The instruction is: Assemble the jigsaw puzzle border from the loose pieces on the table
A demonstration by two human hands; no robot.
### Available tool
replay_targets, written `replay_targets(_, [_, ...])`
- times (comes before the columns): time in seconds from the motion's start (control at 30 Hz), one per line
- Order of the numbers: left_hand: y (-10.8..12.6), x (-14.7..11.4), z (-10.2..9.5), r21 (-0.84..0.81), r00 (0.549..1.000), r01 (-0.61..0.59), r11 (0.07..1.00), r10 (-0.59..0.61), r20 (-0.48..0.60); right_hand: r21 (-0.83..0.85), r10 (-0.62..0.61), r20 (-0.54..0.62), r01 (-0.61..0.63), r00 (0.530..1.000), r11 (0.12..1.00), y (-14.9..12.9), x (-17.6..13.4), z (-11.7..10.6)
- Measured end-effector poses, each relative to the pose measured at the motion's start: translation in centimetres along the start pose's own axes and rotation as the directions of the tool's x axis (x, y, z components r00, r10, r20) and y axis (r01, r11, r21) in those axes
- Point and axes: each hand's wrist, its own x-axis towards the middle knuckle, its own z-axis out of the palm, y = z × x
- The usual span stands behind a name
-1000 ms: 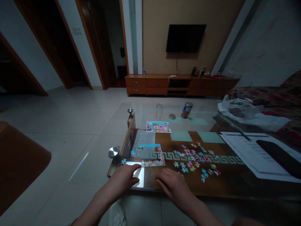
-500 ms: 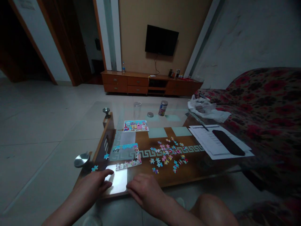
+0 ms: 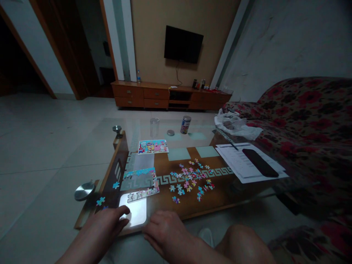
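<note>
My left hand (image 3: 108, 224) is over the near left corner of the glass table, thumb and forefinger apart, with nothing visible between them. Under its fingertips lies a bright white patch (image 3: 139, 211). To the right, my right hand (image 3: 169, 231) rests at the near edge with fingers curled together; anything inside them is hidden. Ahead of my hands is a partly joined jigsaw border (image 3: 143, 194), its middle open. Loose jigsaw pieces (image 3: 189, 179) are spread to its right. Blue pieces (image 3: 101, 201) lie left of the border, beyond my left hand.
A cartoon picture card (image 3: 153, 146) lies behind the border. Farther back stand a clear jar (image 3: 154, 128), a round lid (image 3: 170, 132) and a printed can (image 3: 185, 125). Papers (image 3: 233, 165) with a black phone (image 3: 260, 162) and a plastic bag (image 3: 236, 126) are at right.
The view has shifted slightly. Both hands have drawn back a little toward the near edge, and more of the white patch shows. The jigsaw border and loose pieces look unchanged.
</note>
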Motion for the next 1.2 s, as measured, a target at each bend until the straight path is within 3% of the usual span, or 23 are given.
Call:
replay_targets(0.1, [1.2, -0.4, 0.9, 0.015, 0.998, -0.039, 0.999, 0.038, 0.043, -0.004, 0.143, -0.034, -0.143, 0.989, 0.990, 0.5, -0.2, -0.8])
replay_targets(0.23, [2.4, -0.7, 2.0, 0.033, 0.994, -0.052, 0.998, 0.049, 0.095, -0.041, 0.362, -0.047, -0.364, 0.931, 0.930, 1.8, -0.4, -2.4])
replay_targets(0.4, [3.7, -1.1, 2.1, 0.096, 0.993, -0.063, 0.993, 0.053, 0.101, -0.097, 0.506, -0.082, -0.512, 0.859, 0.854, 3.9, -0.5, -3.8])
replay_targets(0.63, [5.0, -1.5, 1.4, 0.062, 0.994, -0.064, 0.996, 0.059, 0.088, -0.149, 0.501, -0.102, -0.512, 0.859, 0.846, 7.6, -1.2, -4.0])
replay_targets(0.8, [5.2, -1.9, 1.8, 0.063, 0.994, -0.084, 0.994, 0.079, 0.081, -0.101, 0.339, -0.230, -0.369, 0.912, 0.924, 8.8, -1.3, -3.4])
replay_targets(0.87, [5.4, -2.0, 1.8, 0.058, 0.992, -0.085, 0.995, 0.079, 0.098, -0.082, 0.306, -0.220, -0.331, 0.926, 0.940, 9.0, -1.2, -3.2])
replay_targets(1.07, [5.8, -2.0, 1.9, 0.096, 0.983, -0.111, 0.989, 0.095, 0.160, -0.010, 0.357, -0.082, -0.358, 0.931, 0.933, 9.7, -1.3, -3.7])
replay_targets(1.2, [5.5, -2.0, 2.3, 0.103, 0.980, -0.134, 0.986, 0.116, 0.160, 0.042, 0.398, -0.140, -0.396, 0.907, 0.917, 10.8, -1.7, -4.7])
